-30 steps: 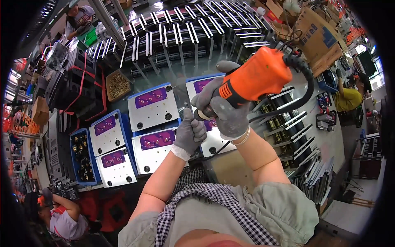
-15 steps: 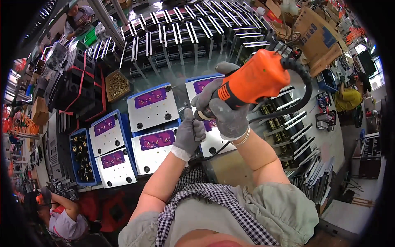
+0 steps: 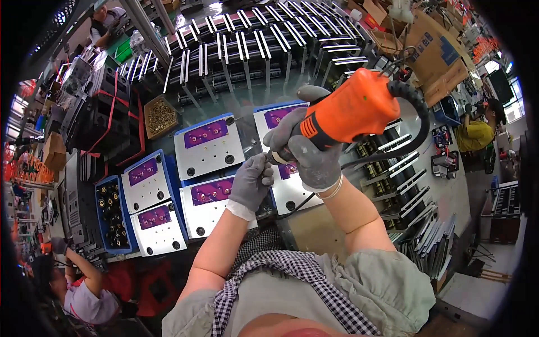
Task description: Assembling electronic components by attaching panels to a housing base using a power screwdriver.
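Observation:
An orange and black corded power screwdriver point(image 3: 355, 109) is gripped in my gloved right hand point(image 3: 314, 160), its nose tilted down to the left. At that nose my gloved left hand point(image 3: 251, 182) is closed, thumb and forefinger pinched together; whatever they hold is too small or hidden to name. Beneath and around my hands lie silver metal panels point(image 3: 210, 158) with purple plates and black round feet, set in blue trays. One panel point(image 3: 258, 123) is partly covered by my right hand and the tool.
A box of small brass-coloured screws point(image 3: 161, 116) stands behind the panels. A blue bin point(image 3: 115, 216) of black round feet is at left. Racks of metal strips point(image 3: 241, 45) fill the back. The thick black cord point(image 3: 418, 118) loops at right. Other people work at left and right.
My left hand has turned and its raised thumb has come down into a pinch at the tool's nose. The screwdriver has shifted very slightly right.

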{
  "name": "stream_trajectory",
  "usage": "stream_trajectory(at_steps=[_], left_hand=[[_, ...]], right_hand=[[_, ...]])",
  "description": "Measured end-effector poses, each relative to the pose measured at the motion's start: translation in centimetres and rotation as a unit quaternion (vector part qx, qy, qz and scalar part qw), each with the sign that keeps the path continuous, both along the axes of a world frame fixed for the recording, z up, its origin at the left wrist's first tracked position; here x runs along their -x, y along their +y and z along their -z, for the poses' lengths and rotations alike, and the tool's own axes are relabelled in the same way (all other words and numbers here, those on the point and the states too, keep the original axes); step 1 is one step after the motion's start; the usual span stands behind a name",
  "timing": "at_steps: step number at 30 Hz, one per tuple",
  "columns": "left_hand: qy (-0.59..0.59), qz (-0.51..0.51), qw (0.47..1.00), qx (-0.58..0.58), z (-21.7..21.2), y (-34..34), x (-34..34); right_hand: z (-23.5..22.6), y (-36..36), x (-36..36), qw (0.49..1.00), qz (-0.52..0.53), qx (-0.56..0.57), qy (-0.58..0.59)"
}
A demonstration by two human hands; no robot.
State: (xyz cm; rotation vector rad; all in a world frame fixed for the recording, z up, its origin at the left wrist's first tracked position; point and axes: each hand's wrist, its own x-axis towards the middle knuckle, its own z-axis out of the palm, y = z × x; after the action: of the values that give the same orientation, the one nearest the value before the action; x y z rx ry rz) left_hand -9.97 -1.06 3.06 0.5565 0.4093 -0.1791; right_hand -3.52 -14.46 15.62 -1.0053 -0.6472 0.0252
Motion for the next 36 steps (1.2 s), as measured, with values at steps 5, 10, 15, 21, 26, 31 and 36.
stream_trajectory(at_steps=[5, 10, 15, 21, 26, 31, 36], left_hand=[[0.007, 0.011, 1.0, 0.004, 0.4, 0.14, 0.11], [-0.003, 0.02, 1.0, 0.014, 0.74, 0.06, 0.25], [-0.026, 0.021, 0.999, -0.019, 0.59, 0.05, 0.23], [-0.024, 0.036, 0.998, -0.037, 0.56, 0.06, 0.21], [-0.022, 0.04, 0.998, -0.03, 0.51, 0.09, 0.24], [-0.036, 0.047, 0.997, -0.04, 0.45, 0.22, 0.22], [-0.045, 0.064, 0.996, -0.045, 0.68, 0.46, 0.31]], right_hand=[[-0.43, 0.01, 0.43, 1.0, -0.004, -0.011, 0.027], [-0.56, -0.08, 0.46, 1.0, 0.001, 0.011, 0.029], [-0.18, 0.06, -0.01, 1.0, 0.004, -0.006, -0.008], [-0.07, -0.01, -0.12, 1.0, -0.003, -0.013, -0.014], [-0.5, 0.03, 0.04, 1.0, -0.004, -0.012, -0.012], [-0.91, -0.12, 0.48, 0.998, -0.019, -0.034, 0.046], [-0.68, -0.04, 0.12, 1.0, -0.017, -0.026, 0.001]])
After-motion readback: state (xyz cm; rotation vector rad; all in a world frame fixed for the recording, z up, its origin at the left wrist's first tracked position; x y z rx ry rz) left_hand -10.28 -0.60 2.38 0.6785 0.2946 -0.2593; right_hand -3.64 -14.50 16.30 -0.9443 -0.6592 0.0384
